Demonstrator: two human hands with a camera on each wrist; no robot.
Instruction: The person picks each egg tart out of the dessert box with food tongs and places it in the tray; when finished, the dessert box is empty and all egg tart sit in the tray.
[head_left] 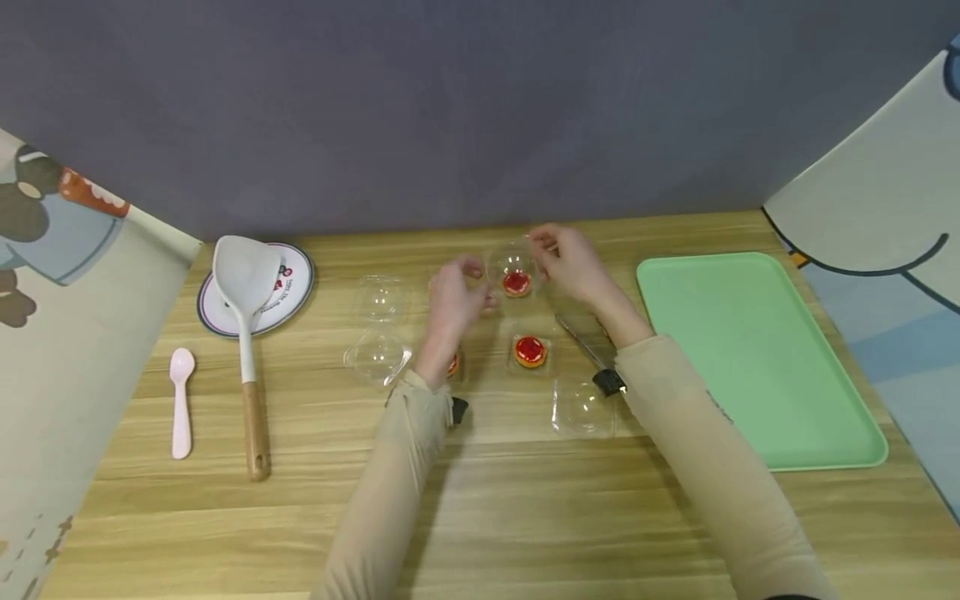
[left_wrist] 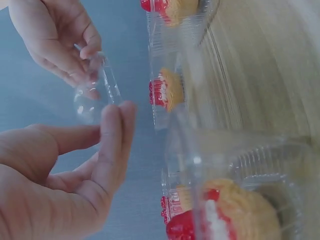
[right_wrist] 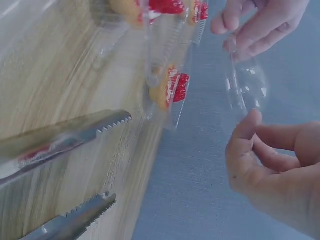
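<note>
Between my two hands is a clear domed plastic lid (right_wrist: 250, 87), pinched at opposite edges. My left hand (head_left: 457, 296) grips one edge with fingertips and thumb; my right hand (head_left: 566, 262) pinches the other. In the head view, the lid overlaps a red-topped tart (head_left: 517, 286); both wrist views show it raised above the tarts. A second tart (head_left: 530, 352) sits in a clear square base nearer to me. Another tart (head_left: 453, 364) is partly hidden by my left wrist. The left wrist view shows a tart (left_wrist: 225, 215) close below my left hand, in clear plastic.
Spare clear lids (head_left: 382, 298) lie left of my left hand, and one more lid (head_left: 585, 408) lies near my right forearm. Metal tongs (right_wrist: 95, 127) lie beneath my right wrist. A green tray (head_left: 765, 358) is at right; a white spatula (head_left: 247, 283) overlaps a plate (head_left: 296, 292) beyond a pink spoon (head_left: 182, 400).
</note>
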